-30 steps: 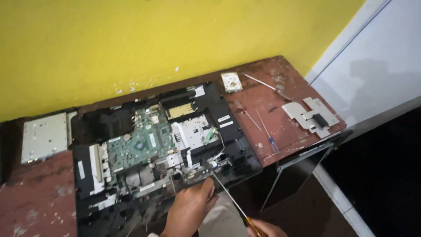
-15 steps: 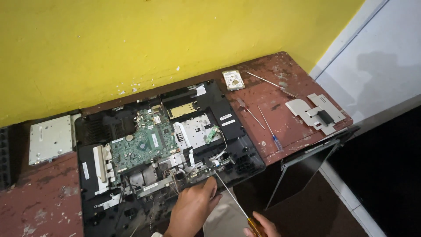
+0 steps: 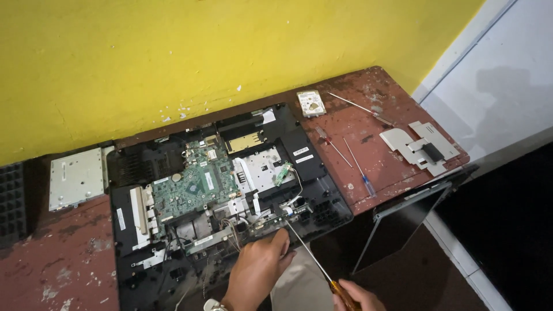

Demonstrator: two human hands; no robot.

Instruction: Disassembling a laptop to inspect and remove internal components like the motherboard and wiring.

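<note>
Opened laptop chassis [image 3: 224, 196] lies on the worn red surface [image 3: 397, 167]; left hand [image 3: 259, 270] presses its near edge, fingers curled. Right hand [image 3: 357, 296] pinches a long screwdriver [image 3: 311, 259], tip at the near-right connectors; a slip could gouge the green board [image 3: 193, 187]

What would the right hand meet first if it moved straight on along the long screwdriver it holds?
Probably the opened laptop: the right hand aims its screwdriver up-left, and the tip seems already at the laptop's near edge by the left hand. Depth is unclear.
</note>
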